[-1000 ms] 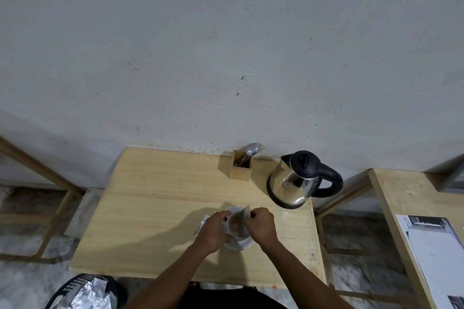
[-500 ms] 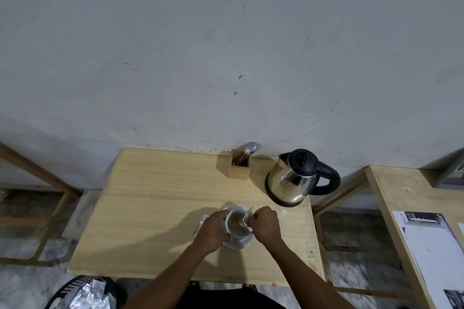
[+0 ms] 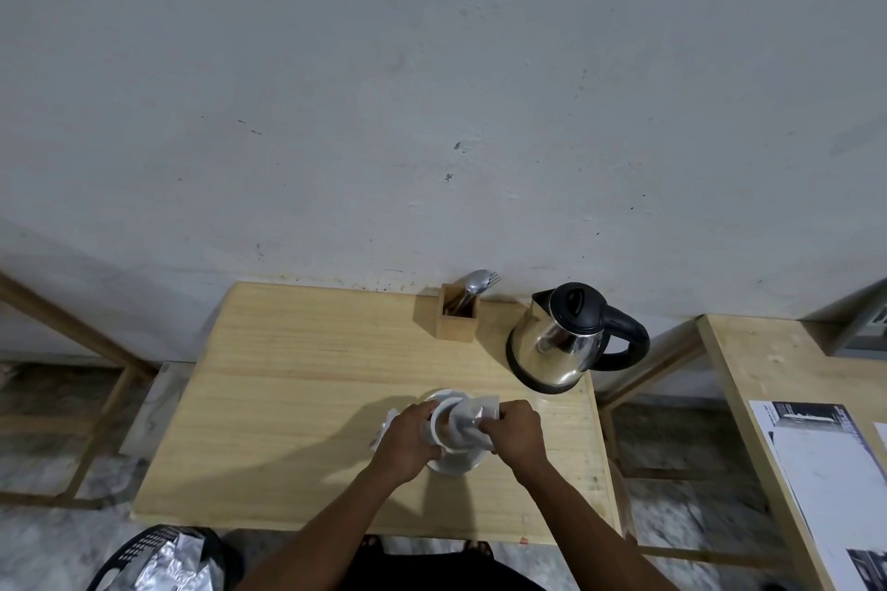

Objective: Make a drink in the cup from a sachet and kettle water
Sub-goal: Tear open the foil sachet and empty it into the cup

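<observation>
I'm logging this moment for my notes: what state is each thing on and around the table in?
White cup: upright on its saucer, gripped.
White saucer: flat under the cup.
Silvery sachet: held tilted over the cup.
Left hand: closed round the cup.
Right hand: pinching the sachet.
Steel kettle with black lid: upright, lid shut.
Wooden cutlery box: upright, holding cutlery.

one cup [image 3: 444,427], one kettle [image 3: 559,348], two hands [image 3: 408,439]
</observation>
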